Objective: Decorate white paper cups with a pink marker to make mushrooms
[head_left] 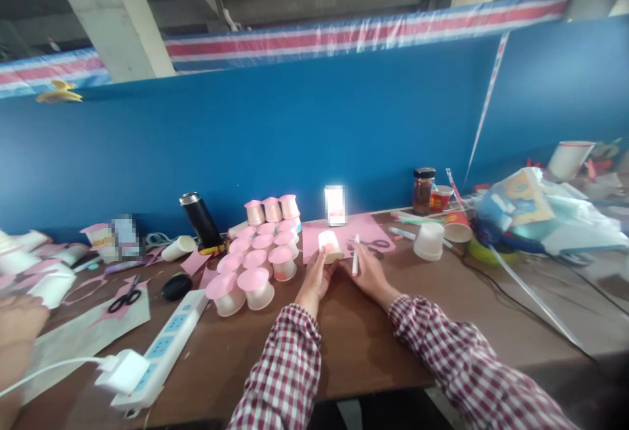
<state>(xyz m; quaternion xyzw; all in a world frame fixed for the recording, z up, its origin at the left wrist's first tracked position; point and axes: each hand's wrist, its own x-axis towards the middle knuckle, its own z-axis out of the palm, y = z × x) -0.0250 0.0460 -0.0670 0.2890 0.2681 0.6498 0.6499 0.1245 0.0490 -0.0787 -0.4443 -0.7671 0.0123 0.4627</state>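
Note:
My left hand (317, 279) is closed round a white paper cup (329, 245) that lies tilted near the edge of a pink paper sheet (313, 233). Between the fingers of my right hand (369, 274) is a white marker pen (355, 256), held nearly upright just right of the cup. Dark-handled scissors (376, 244) rest on the pink sheet behind my right hand. To my left stand several upturned cups topped with pink paper discs (255, 278). Another white cup (429, 242) sits to the right.
At left are a power strip (167, 345) with a white plug, black scissors (125, 295), a leaning black flask (200, 220) and another person's hand (22, 322). A lidded jar (423, 191), red cups, cables and plastic bags (525, 200) crowd the right. A blue partition (295, 135) rises behind.

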